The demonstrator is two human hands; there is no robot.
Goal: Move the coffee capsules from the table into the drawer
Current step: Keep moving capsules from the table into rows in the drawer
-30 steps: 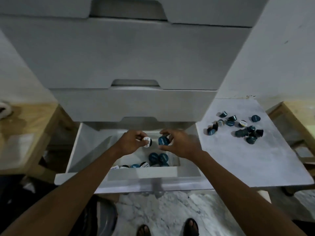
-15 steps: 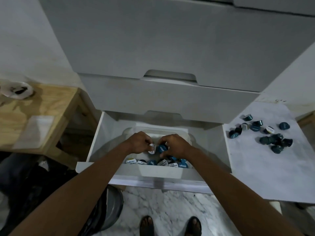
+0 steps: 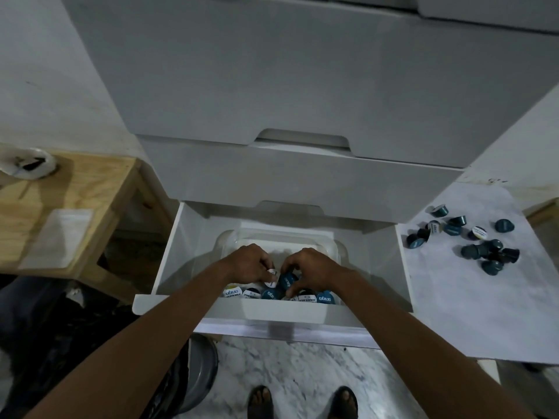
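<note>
The bottom drawer [image 3: 169, 255] of a white chest stands pulled out, with a clear plastic tray [image 3: 335, 249] inside it. Several capsules [image 3: 325, 297] lie in a row along the tray's near side. My left hand [image 3: 246, 263] is low in the tray, its fingers closed on a white-lidded capsule [image 3: 271, 275]. My right hand [image 3: 308, 267] is beside it, holding a blue capsule [image 3: 286, 280]. Several more dark blue capsules [image 3: 481, 252] lie scattered on the white table [image 3: 472, 322] at the right.
Two closed drawers [image 3: 302, 182] of the chest overhang the back of the open one. A wooden side table [image 3: 66, 201] stands at the left with a white dish [image 3: 28, 163] on it. Below are a marble floor, my feet and a dark bin [image 3: 199, 373].
Both hands have lowered with their capsules from above the tray down to the row of capsules inside it. The view has shifted right and tilted down.
</note>
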